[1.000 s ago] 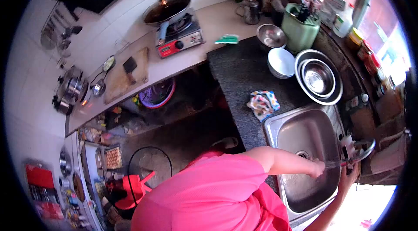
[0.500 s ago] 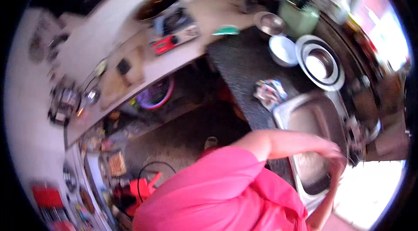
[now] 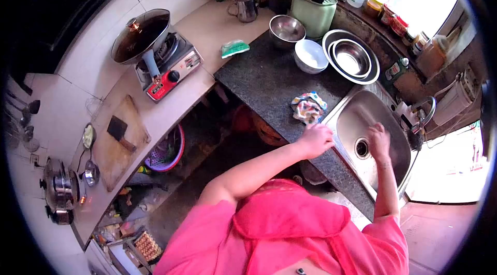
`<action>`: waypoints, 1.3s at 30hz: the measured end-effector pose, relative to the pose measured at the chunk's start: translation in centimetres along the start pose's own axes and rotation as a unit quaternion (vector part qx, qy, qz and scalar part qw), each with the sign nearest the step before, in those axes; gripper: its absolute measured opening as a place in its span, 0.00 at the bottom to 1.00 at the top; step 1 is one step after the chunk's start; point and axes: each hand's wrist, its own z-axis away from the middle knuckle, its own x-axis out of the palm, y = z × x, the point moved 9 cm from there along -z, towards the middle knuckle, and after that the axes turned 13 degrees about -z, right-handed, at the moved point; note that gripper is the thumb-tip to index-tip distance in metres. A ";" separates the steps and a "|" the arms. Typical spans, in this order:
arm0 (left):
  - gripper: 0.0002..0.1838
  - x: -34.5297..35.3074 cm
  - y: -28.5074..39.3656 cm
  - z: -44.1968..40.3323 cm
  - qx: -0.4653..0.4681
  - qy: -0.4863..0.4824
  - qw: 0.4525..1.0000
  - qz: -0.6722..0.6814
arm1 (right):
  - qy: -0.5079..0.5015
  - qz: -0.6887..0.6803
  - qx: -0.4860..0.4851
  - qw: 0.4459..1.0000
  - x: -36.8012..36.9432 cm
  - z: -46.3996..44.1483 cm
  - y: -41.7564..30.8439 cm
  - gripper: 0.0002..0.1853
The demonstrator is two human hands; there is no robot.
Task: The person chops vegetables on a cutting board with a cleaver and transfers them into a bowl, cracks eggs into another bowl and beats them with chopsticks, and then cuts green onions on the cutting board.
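My left hand (image 3: 316,141) is over the counter edge beside the sink, its fingers curled in, with nothing visible in them. Just beyond it a crumpled, multicoloured patterned cloth (image 3: 309,107) lies on the dark counter; whether the fingertips touch it, I cannot tell. Over the steel sink (image 3: 357,114), near the drain (image 3: 362,148), hangs my right hand (image 3: 379,141), fingers bent and closed, with no object showing. The faucet (image 3: 428,111) stands at the sink's far right side.
Behind the cloth stand a white bowl (image 3: 311,56), a steel bowl (image 3: 287,30) and a wide basin (image 3: 331,42) with a smaller bowl inside. A wok (image 3: 142,37) rests on the gas stove (image 3: 171,60). A cleaver (image 3: 118,127) lies on the cutting board (image 3: 106,163).
My hands were together over the sink's right side; now they are apart. The left has come back to the counter edge near the cloth. The camera view has shifted and sharpened.
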 end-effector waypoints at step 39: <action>0.05 -8.1 -19.1 11.6 -0.290 0.108 0.950 0.035 | -0.005 -0.185 -0.017 0.983 6.9 -26.9 -11.0 0.06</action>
